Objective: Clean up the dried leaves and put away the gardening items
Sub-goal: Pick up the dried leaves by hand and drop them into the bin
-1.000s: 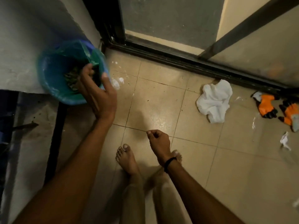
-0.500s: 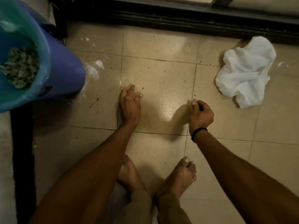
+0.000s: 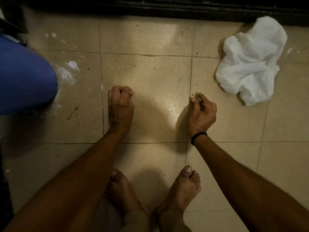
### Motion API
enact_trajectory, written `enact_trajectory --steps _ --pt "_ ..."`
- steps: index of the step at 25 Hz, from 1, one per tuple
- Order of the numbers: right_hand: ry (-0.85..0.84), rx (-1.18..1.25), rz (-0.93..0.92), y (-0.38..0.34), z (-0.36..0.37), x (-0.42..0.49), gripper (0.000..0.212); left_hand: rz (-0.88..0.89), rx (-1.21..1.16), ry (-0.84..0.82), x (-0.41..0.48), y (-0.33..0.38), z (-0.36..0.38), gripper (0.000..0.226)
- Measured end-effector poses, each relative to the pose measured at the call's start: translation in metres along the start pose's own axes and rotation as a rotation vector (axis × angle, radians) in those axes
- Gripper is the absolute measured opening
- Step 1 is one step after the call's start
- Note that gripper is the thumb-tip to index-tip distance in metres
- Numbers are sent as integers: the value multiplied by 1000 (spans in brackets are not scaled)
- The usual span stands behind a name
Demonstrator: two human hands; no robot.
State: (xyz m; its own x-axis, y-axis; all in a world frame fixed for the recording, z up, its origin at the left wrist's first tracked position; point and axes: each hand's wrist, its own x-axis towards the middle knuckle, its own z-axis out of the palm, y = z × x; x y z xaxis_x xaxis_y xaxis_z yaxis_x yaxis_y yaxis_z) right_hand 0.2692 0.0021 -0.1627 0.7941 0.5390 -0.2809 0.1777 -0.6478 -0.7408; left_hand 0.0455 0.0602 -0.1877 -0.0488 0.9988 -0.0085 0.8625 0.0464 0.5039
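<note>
My left hand (image 3: 120,104) is down at the beige tiled floor (image 3: 150,72) with its fingers curled under and the thumb against them; nothing shows inside it. To its right, my right hand (image 3: 201,109), with a black band at the wrist, is also curled, its fingertips at a grout line beside a tiny dark leaf crumb (image 3: 192,94). More small dark specks dot the tiles. The blue bin (image 3: 25,76) stands at the left edge, an arm's breadth from my left hand; its opening is out of view.
A crumpled white cloth (image 3: 250,61) lies on the floor at the upper right. A black door track (image 3: 167,7) runs along the top. White powdery marks (image 3: 70,71) lie next to the bin. My bare feet (image 3: 184,186) stand just below my hands.
My left hand left the bin and came down to the floor, then curled its fingers under. The view tipped down and closer, so the bin's opening and the orange gloves dropped out of sight.
</note>
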Motion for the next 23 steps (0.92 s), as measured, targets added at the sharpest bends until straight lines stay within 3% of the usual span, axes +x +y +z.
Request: enact_trajectory --steps 3,7,10,16,23 --pt "-60 -95 -146 2 1 10 19 57 59 -7 5 -3 3 16" --pt "-141 -355 -376 11 0 25 17 -73 -44 23 8 7 3 18" --pt "-216 -477 -391 -2 7 41 16 -153 -138 69 8 16 3 16" --pt "-343 -288 -492 -32 37 40 18 -321 -289 189 3 35 6 15" --pt "-253 -276 -400 -29 47 38 21 -439 -383 256 -13 43 1 13"
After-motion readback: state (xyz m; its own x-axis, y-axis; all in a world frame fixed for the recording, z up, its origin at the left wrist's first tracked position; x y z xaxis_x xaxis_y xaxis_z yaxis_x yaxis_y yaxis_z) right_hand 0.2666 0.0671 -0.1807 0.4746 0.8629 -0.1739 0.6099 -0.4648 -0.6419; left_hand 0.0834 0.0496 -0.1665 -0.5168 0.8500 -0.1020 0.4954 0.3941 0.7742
